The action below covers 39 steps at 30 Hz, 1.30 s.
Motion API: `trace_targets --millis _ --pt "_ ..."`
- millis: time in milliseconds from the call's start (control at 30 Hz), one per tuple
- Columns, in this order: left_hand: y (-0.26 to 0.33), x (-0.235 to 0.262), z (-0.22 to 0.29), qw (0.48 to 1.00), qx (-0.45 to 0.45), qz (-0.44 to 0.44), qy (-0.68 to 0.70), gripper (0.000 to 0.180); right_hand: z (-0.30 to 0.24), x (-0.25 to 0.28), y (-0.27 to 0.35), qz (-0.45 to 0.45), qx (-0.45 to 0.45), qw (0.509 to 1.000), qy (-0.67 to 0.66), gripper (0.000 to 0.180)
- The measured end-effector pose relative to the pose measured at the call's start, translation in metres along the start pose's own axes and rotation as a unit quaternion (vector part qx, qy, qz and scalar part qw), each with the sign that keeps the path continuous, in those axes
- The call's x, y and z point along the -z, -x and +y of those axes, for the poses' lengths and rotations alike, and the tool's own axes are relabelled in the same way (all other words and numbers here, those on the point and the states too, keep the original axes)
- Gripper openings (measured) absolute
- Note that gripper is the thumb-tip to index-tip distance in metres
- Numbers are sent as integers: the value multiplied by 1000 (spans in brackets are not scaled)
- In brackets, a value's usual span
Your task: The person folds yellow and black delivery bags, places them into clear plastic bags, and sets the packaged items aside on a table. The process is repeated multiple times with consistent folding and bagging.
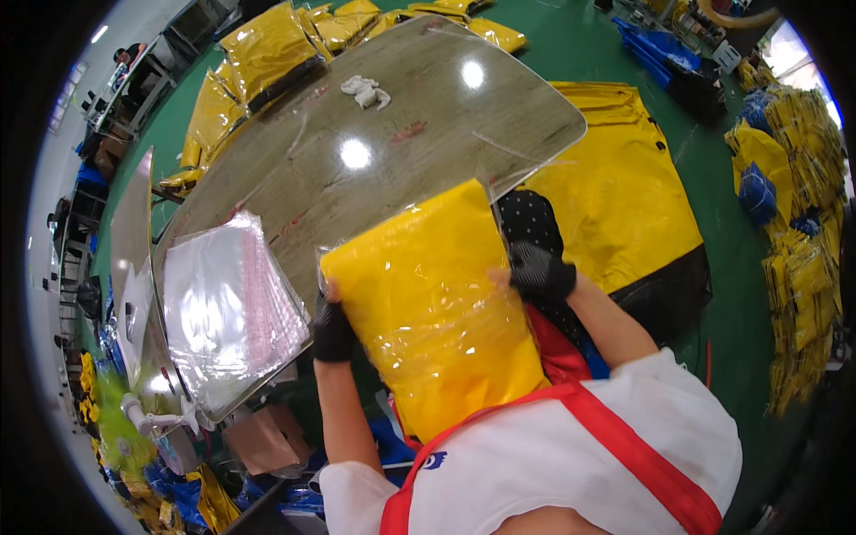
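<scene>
The folded yellow garment in its clear plastic bag [434, 308] looked glossy, the film crinkled and catching light. Both hands, left hand [333, 328] and right hand [539, 270], wore dark knitted cloth gloves, matt and speckled. The grey oval table [392, 134] had a smooth, polished top with bright glare spots. The stack of clear plastic bags [227, 312] shone, slick. The crumpled white cloth rag [366, 91] looked soft and matt.

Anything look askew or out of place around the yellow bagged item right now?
One oddity: a crumpled white cloth lies alone at the far end of the glossy grey table. The yellow folded item in clear plastic, held between the left hand and right hand, looks intact.
</scene>
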State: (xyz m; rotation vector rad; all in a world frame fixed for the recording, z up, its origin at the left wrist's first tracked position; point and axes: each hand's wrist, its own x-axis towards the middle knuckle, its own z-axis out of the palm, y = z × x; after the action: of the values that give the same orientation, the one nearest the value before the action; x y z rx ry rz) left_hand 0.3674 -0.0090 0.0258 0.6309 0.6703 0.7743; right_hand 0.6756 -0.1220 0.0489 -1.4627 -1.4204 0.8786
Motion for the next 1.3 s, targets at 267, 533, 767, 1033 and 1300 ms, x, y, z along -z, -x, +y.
trace_targets --millis 267,533,767,1033,1300 --pt "88 -10 -75 992 84 30 -92 68 24 -20 83 -85 -141 939 -302 87" --pt "108 4 -91 966 62 -2 -250 76 -11 -15 91 -31 -192 965 -178 82" --pt "16 -41 -133 935 -201 125 -265 41 -34 7 -8 82 36 986 -144 83" --pt "19 -155 80 352 -561 25 -749 63 -46 24 -23 85 136 966 -204 83" --pt "-42 -233 4 527 -443 -262 -677 75 38 -20 -38 211 247 944 -46 52"
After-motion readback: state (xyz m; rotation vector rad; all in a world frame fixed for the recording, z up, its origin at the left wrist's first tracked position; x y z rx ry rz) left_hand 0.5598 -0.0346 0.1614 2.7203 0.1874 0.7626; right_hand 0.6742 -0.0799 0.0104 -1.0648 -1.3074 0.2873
